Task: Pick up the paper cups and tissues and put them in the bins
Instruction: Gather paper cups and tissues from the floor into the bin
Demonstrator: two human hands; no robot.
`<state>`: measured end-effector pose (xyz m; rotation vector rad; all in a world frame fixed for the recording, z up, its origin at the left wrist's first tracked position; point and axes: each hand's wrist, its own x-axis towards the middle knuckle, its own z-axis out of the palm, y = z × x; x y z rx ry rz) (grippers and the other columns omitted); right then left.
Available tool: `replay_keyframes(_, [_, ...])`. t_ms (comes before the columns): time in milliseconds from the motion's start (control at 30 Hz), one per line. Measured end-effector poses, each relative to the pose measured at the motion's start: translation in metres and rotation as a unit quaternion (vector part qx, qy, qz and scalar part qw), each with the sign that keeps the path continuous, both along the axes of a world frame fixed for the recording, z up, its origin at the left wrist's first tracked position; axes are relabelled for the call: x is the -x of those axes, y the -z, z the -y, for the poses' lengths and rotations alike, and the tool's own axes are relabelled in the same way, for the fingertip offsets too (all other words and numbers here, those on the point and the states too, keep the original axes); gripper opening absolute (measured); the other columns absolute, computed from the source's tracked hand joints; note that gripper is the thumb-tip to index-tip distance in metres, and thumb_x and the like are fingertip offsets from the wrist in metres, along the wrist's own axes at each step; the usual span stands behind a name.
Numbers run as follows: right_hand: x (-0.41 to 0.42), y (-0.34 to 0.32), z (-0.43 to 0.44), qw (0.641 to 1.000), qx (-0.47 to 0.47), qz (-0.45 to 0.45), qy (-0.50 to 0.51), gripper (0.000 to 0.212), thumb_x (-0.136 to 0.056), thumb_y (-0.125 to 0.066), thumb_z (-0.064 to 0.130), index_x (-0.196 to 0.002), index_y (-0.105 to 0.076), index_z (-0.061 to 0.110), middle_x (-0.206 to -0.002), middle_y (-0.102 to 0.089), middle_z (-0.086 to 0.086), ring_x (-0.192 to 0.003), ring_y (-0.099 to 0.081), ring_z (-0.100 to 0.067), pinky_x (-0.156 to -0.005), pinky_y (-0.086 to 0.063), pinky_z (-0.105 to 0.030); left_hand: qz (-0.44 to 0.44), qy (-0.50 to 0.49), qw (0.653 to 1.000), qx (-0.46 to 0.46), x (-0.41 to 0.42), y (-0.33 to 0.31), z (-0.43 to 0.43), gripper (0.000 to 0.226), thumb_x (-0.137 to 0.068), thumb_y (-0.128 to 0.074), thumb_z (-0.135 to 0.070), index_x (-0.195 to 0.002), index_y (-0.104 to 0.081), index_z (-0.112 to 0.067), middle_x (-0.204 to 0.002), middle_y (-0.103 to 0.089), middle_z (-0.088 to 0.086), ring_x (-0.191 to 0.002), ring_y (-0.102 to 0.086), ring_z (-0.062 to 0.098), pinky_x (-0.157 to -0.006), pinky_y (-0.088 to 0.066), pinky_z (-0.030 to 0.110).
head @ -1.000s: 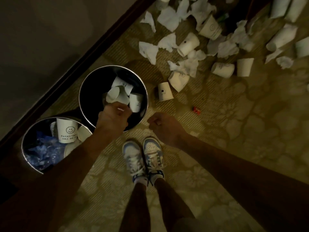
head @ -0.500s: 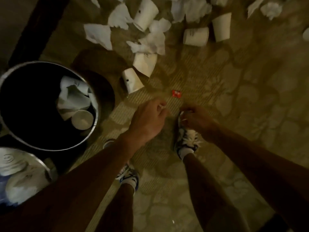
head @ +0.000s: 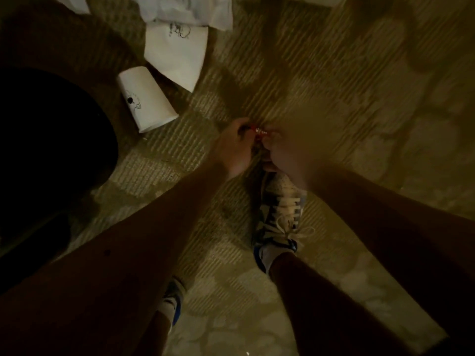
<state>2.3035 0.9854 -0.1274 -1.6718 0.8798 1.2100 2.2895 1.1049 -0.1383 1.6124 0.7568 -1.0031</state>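
Reaching low over the carpet [head: 334, 73], both hands met at a small red scrap [head: 257, 130]: the left hand [head: 235, 145] pinched it, while blur hid the right hand's [head: 288, 152] grip. A cup [head: 146, 98], another flattened cup [head: 177, 55] and tissue [head: 187, 9] lay beside the bin [head: 51, 140], so much remained unpicked.

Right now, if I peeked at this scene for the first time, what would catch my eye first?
Probably the two hands meeting at the centre, the left hand and the right hand both at a small red object low over the patterned carpet, just ahead of a sneaker. Next, the white paper cup lying on its side at upper left, beside a flattened cup and near the dark bin at the left edge.
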Motion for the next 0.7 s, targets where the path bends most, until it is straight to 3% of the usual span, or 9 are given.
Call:
replay_keyframes(67, [-0.002,0.006,-0.001,1.0,-0.005,0.001,-0.002,0.022,-0.103,-0.042,0.024,-0.124,-0.049,0.023,-0.115,-0.061,-0.003,-0.101,-0.061,-0.02,-0.083,-0.054,-0.036,-0.031,-0.055,0.998,0.011,-0.003,0.005,0.004,0.034,-0.104,-0.04,-0.028,-0.136,-0.047,-0.022,-0.129,-0.058,0.013,-0.106,-0.062,0.029,-0.079,-0.058,0.043])
replay_keyframes(133, [-0.004,0.008,-0.002,1.0,-0.013,-0.003,0.019,0.02,-0.103,-0.044,0.025,-0.12,-0.052,0.019,-0.116,-0.063,-0.005,-0.103,-0.063,-0.022,-0.082,-0.056,-0.036,-0.065,-0.107,0.992,0.032,-0.004,0.009,0.006,0.029,-0.104,-0.041,-0.028,-0.128,-0.054,-0.02,-0.125,-0.06,0.008,-0.1,-0.062,0.023,-0.064,-0.056,0.033])
replay_keyframes(267, [-0.018,0.002,-0.006,0.998,-0.036,-0.017,0.051,0.033,-0.1,-0.049,0.037,-0.112,-0.063,0.009,-0.098,-0.07,-0.005,-0.088,-0.069,-0.019,-0.073,-0.059,-0.031,-0.084,-0.181,0.978,0.059,0.001,0.0,0.002,0.017,-0.102,-0.048,-0.024,-0.094,-0.063,-0.022,-0.094,-0.069,-0.003,-0.09,-0.065,0.016,-0.068,-0.052,0.03])
replay_keyframes(367, [-0.032,-0.012,-0.015,0.999,-0.032,-0.014,0.012,0.037,-0.092,-0.06,0.045,-0.101,-0.067,0.01,-0.089,-0.07,-0.006,-0.084,-0.071,-0.021,-0.076,-0.059,-0.035,-0.076,-0.211,0.972,0.074,0.001,-0.019,-0.008,0.021,-0.1,-0.051,-0.019,-0.083,-0.062,-0.024,-0.079,-0.068,-0.007,-0.076,-0.064,0.009,-0.069,-0.049,0.03])
replay_keyframes(433, [-0.04,-0.022,-0.026,0.998,-0.054,0.004,-0.029,0.028,-0.092,-0.063,0.04,-0.087,-0.063,0.012,-0.083,-0.069,-0.005,-0.075,-0.07,-0.018,-0.066,-0.059,-0.029,-0.055,-0.226,0.969,0.089,-0.002,-0.034,-0.017,0.025,-0.099,-0.053,-0.015,-0.077,-0.064,-0.022,-0.064,-0.068,-0.012,-0.059,-0.063,0.001,-0.056,-0.048,0.023])
replay_keyframes(500, [-0.05,-0.028,-0.04,0.996,-0.057,0.035,-0.055,0.027,-0.093,-0.064,0.026,-0.071,-0.056,0.012,-0.072,-0.063,-0.005,-0.062,-0.064,-0.012,-0.053,-0.055,-0.021,-0.038,-0.243,0.965,0.088,-0.009,-0.049,-0.029,0.027,-0.097,-0.056,-0.012,-0.072,-0.065,-0.019,-0.056,-0.066,-0.012,-0.054,-0.062,0.002,-0.048,-0.047,0.018])
replay_keyframes(600, [-0.067,-0.033,-0.065,0.989,-0.07,0.087,-0.098,0.027,-0.092,-0.064,0.012,-0.069,-0.051,0.01,-0.066,-0.057,-0.009,-0.055,-0.057,-0.013,-0.048,-0.051,-0.023,0.027,-0.251,0.967,0.039,-0.02,-0.064,-0.052,0.026,-0.095,-0.059,-0.013,-0.07,-0.067,-0.017,-0.059,-0.065,-0.007,-0.059,-0.061,0.007,-0.049,-0.045,0.018])
replay_keyframes(700, [-0.082,-0.031,-0.082,0.984,-0.064,0.119,-0.111,0.025,-0.089,-0.058,-0.001,-0.067,-0.049,0.006,-0.058,-0.055,-0.007,-0.047,-0.051,-0.014,-0.041,-0.041,-0.022,0.136,-0.195,0.962,-0.137,-0.026,-0.064,-0.077,0.019,-0.093,-0.059,-0.022,-0.076,-0.067,-0.022,-0.064,-0.065,-0.013,-0.063,-0.061,-0.004,-0.056,-0.047,0.013])
